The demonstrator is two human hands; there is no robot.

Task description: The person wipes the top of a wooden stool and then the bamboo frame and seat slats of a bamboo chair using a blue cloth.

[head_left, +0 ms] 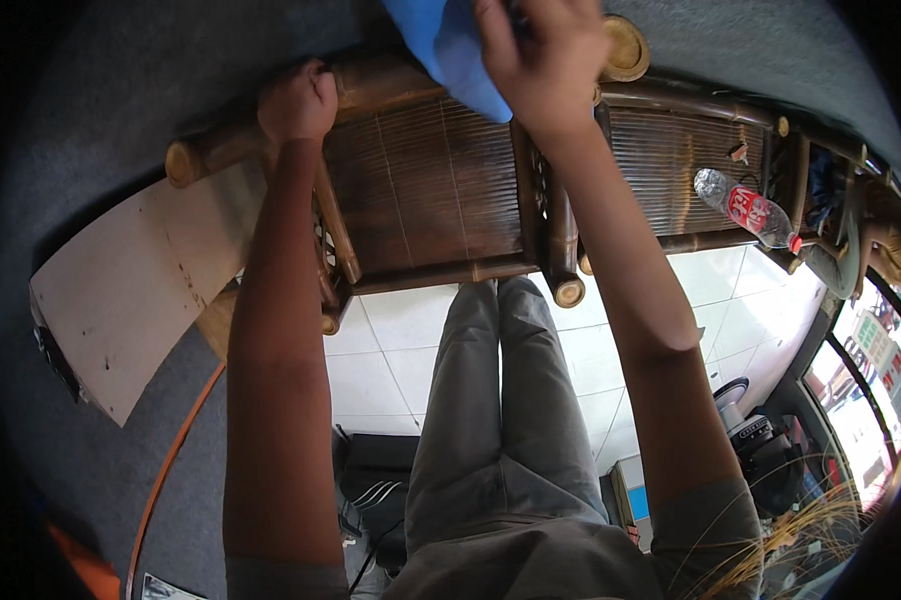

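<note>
My left hand is closed at the top rail of a bamboo chair's back, near the rail's left end; whether its fingers wrap the rail is hard to see. At the top centre, slightly blurred, my right hand holds a blue cloth, which hangs over the same rail. The chair's slatted bamboo seat and back lie below both hands. To the right is a second bamboo seat, on which a plastic bottle with a red label and cap lies on its side.
A pale board stands to the left of the chair. White floor tiles show beneath. Low behind my legs are a black bag-like object and a box. Dry stalks rise at lower right, near a glazed doorway. A person's arm shows at far right.
</note>
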